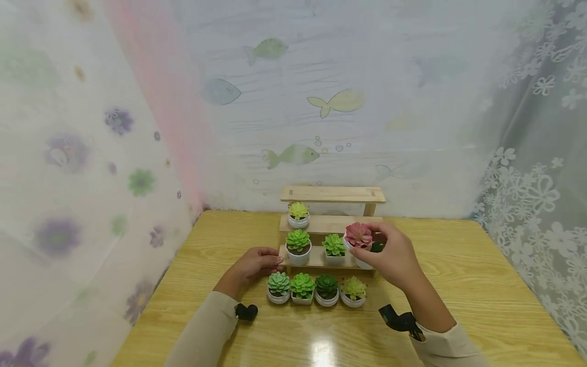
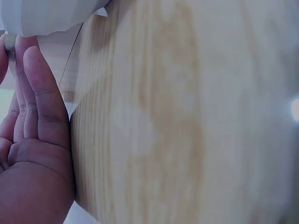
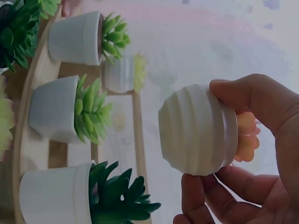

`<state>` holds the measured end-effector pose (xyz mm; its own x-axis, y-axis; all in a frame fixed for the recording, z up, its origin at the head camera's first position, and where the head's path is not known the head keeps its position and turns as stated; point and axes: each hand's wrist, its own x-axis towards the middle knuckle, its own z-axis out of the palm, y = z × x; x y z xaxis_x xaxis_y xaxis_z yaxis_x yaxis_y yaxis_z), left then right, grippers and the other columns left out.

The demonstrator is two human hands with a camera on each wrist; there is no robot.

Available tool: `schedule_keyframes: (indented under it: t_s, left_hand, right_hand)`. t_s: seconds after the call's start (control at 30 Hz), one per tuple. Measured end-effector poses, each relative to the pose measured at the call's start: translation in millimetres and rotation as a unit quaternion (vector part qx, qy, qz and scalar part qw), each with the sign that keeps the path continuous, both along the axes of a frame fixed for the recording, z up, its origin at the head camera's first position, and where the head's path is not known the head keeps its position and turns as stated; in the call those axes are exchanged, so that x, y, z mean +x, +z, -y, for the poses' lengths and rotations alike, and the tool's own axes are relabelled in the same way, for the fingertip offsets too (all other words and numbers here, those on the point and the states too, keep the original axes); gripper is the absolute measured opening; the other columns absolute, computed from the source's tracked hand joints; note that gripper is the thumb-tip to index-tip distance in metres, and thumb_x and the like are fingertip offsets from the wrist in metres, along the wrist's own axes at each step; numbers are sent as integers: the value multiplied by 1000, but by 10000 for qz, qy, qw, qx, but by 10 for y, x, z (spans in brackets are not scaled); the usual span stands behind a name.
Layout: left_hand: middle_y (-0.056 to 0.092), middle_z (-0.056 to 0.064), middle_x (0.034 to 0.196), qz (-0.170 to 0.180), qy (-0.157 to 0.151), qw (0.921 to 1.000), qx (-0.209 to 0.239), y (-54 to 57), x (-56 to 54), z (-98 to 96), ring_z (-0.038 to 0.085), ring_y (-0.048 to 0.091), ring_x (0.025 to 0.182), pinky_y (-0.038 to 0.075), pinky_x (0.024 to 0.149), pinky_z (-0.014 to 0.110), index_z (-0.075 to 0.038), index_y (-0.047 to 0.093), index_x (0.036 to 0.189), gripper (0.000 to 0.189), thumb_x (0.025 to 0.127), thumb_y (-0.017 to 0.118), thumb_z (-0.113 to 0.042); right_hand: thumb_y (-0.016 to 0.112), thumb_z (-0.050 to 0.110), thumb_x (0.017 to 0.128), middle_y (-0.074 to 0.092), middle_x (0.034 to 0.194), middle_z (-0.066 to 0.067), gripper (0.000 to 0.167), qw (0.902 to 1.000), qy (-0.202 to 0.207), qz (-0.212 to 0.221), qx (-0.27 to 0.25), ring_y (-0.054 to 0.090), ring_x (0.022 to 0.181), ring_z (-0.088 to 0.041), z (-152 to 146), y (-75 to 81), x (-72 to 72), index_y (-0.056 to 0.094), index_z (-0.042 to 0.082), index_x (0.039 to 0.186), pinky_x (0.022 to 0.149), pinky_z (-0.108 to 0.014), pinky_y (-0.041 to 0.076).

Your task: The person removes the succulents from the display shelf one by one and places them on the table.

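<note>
Gripping the pink succulent (image 1: 358,235) by its pot (image 3: 198,130), the right hand (image 1: 392,255) held it upright, near and higher than the dark-green plant (image 3: 98,196); the left hand (image 1: 256,262) pinched the left end of the lower tier (image 1: 317,259).

Nine potted plants (image 1: 302,286) are pictured: four are lined up on one worktop (image 1: 220,224), four are set on one wooden stand (image 1: 332,193) of three shelves (image 1: 350,223), and one is held. Two hands, one left hand (image 1: 257,263) and one right hand (image 1: 398,257), are shown.
</note>
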<state>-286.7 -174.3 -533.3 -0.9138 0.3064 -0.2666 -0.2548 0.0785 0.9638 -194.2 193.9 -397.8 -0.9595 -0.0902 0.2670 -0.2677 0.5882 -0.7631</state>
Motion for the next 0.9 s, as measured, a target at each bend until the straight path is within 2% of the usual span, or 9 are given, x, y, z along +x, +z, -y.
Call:
schedule_keyframes:
  t_s: [0.27, 0.4, 0.63, 0.9]
  left_hand:
    - [75, 11, 103, -24, 11, 10000, -51, -10, -5, -14, 15, 76, 87, 62, 77, 26, 7, 61, 130, 41, 98, 73, -15]
    - [75, 11, 104, -33, 8, 10000, -92, -17, -5, -11, 16, 76, 89, 62, 78, 26, 7, 60, 131, 42, 98, 73, -16]
    - [75, 10, 103, 6, 132, 9999, -84, 38, 138, 0, 16, 76, 90, 62, 78, 26, 6, 60, 131, 42, 98, 73, -16]
    - [76, 10, 102, 91, 294, 9995, -106, 129, 326, 1, 16, 76, 88, 61, 76, 25, 5, 61, 130, 40, 98, 74, -15]
  right_hand:
    - [88, 45, 82, 65, 132, -12, 67, 9997, -135, 134, -141, 63, 124, -38, -125, -130, 162, 64, 14, 137, 94, -54, 56]
    - [87, 45, 83, 66, 133, -13, 68, 9998, -138, 135, -83, 63, 123, -38, -166, -175, 215, 63, 13, 137, 96, -57, 56]
    - [88, 44, 82, 68, 129, -12, 65, 9998, 67, 174, -70, 65, 121, -39, -263, -250, 329, 65, 14, 135, 89, -53, 59]
    - [88, 47, 81, 70, 126, -11, 67, 9991, 61, 419, 59, 65, 119, -39, -392, -376, 446, 66, 13, 134, 93, -55, 57]
